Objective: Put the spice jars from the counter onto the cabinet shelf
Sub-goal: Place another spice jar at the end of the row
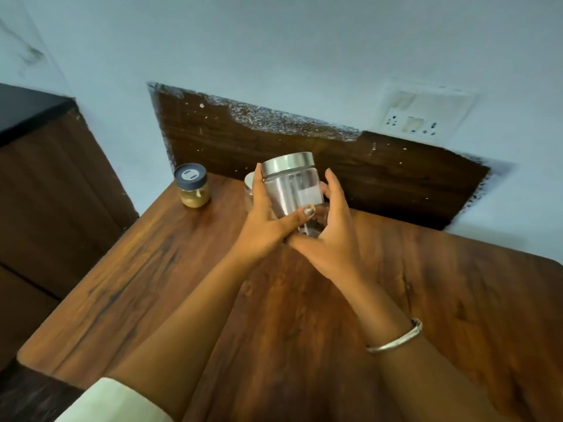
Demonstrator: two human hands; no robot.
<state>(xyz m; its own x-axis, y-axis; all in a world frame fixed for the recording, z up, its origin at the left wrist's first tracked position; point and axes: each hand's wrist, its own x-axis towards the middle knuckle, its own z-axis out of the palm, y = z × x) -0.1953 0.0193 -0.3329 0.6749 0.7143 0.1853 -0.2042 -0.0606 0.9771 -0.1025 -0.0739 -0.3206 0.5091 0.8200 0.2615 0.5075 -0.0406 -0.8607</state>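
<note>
With left hand point(262, 229) and right hand point(330, 239) fingers point(259, 185) clamped round the steel-lidded jar point(292, 184), lift it upright, clear of the white-lidded jar point(249, 181) behind them.

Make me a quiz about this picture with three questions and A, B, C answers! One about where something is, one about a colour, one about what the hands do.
1. Where is the small jar with the dark top?
A. on the counter
B. in a hand
C. on the floor

2. What colour is the lid of the clear jar?
A. red
B. silver
C. green

3. Who holds the clear jar?
A. nobody
B. one hand only
C. both hands

Answers:
1 A: it stands on the wooden counter, left of the hands.
2 B: the lid shines silver.
3 C: the left hand and the right hand both grip it.
</note>
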